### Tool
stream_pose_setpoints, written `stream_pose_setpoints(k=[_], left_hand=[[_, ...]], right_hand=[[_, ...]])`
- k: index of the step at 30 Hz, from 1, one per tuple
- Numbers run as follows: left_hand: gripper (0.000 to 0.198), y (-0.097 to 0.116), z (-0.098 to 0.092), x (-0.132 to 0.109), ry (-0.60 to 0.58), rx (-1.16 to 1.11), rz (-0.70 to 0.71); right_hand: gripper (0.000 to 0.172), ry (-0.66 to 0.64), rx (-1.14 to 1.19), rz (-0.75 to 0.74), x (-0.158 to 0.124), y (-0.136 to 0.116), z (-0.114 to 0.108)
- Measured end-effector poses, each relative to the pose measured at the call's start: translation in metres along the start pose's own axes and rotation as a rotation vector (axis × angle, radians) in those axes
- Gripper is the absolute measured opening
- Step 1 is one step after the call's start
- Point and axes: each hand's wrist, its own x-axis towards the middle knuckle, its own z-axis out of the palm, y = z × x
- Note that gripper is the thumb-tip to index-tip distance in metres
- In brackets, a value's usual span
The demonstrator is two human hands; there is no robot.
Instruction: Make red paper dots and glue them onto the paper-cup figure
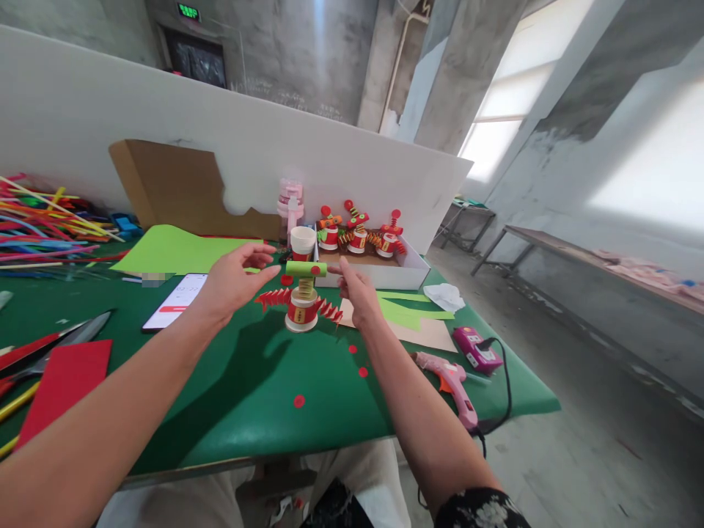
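On the green felt table (247, 411) stands a paper figure (301, 312): red cup body, pleated red paper arms, smooth green tube (306, 269) lying crosswise on top. The left hand (231, 282) is spread wide just beside the tube's left end, holding nothing. The right hand (360, 293) has a fingertip at the tube's right end; its other fingers are curled out of sight, so I cannot tell whether it grips.
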Motion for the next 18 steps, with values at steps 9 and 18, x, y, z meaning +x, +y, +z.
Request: stream_pose_setpoints(k=[9,18], left_hand=[[0.05,-0.009,0.0,-0.128,-0.163,0.2,-0.022],[0.03,-0.031,0.02,-0.18,0.086,0.17,0.088]], right_hand=[[0.057,-0.076,-0.316,-0.204,-0.126,0.048,-0.009],[0.074,0.062,-0.053,-0.136,-0.157,0.072,-0.02]])
